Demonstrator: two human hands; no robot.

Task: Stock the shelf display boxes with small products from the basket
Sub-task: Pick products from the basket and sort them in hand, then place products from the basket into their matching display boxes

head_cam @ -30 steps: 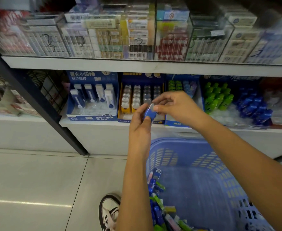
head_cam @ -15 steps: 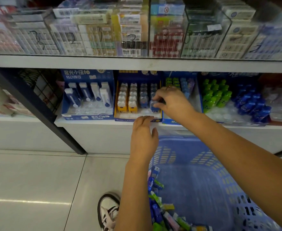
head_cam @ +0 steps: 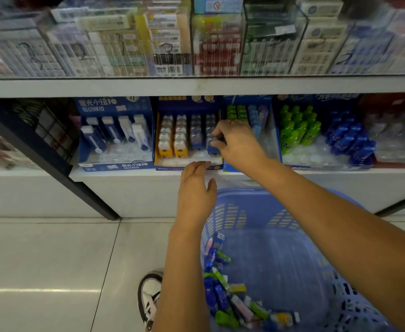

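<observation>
Right hand (head_cam: 235, 146): I am grasping the small blue product (head_cam: 211, 145), pinching it between my thumb and curled fingertips.
Product look: it is showing a deep blue base under a clear, rounded top; motion blur is hiding any print on it.
Product place: it is sitting at the front of the rightmost column in the display box (head_cam: 159, 140), close against the box's right wall.
Display box: yellow side walls and a blue back card are framing four columns. The two left columns are holding yellow-based pieces with white tops, the two right ones blue-based pieces like mine.
Left hand (head_cam: 196, 190): released and holding nothing, with fingers loosely straight and thumb spread. My fingertips are reaching the box's front lip, but I cannot tell if they are touching it.
Shelf (head_cam: 124, 174): white, carrying the boxes side by side.
Neighbours: an eraser box (head_cam: 115, 135) is standing just left of mine; green bottles (head_cam: 297, 130) and blue bottles (head_cam: 350, 140) are standing further right.
Basket (head_cam: 263, 195): lilac-blue slotted plastic, lying below the shelf under my right forearm.
Basket contents: loose products (head_cam: 223, 295) in blue, green, yellow and pink are lying heaped along its left side.
Floor (head_cam: 41, 259): pale glossy tiles; my shoe (head_cam: 150, 293) is resting beside the basket.
</observation>
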